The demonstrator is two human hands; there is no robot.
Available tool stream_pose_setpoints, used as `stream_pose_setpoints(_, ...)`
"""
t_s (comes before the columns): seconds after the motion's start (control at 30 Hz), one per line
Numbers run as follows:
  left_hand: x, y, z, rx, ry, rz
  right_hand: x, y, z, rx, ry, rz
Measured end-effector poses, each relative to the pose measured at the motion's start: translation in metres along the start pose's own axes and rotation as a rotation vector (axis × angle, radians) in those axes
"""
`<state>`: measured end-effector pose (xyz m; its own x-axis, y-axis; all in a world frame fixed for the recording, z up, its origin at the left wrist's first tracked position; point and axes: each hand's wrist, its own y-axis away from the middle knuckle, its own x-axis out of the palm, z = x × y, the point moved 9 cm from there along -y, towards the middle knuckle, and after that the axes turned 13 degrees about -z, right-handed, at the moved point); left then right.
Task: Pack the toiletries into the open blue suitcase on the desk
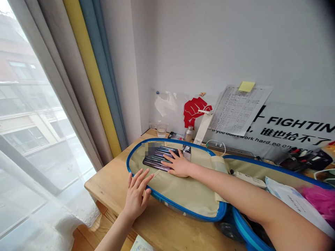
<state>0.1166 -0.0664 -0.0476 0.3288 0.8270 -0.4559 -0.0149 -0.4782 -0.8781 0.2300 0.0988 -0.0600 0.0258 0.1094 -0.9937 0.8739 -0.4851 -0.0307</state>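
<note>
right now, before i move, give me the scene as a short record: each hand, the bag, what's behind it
right hand: palm down, fingers spread over dark packets
left hand: open, fingers spread by the near rim; touch unclear
bag: open, blue rim, beige lining
other half: white packet, pink plastic
surface: wooden table
behind: clear cup, bottle, white lamp

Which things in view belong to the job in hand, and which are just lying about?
Likely in the job:
Dark slim packets, under the right hand
Open blue-rimmed bag, left hand by its rim

Apparently just about:
Clear cup
Bottle
White lamp
Printed sheet on the wall
</note>
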Motion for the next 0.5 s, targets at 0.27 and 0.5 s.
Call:
stream_pose_setpoints(0.27,0.0,0.003,0.002,-0.021,0.018,0.01,-0.102,0.065,-0.062,0.226,-0.055,-0.23)
stream_pose_setpoints(0.5,0.0,0.003,0.003,-0.033,0.037,0.003,-0.107,0.268,-0.195,0.888,-0.005,-0.148)
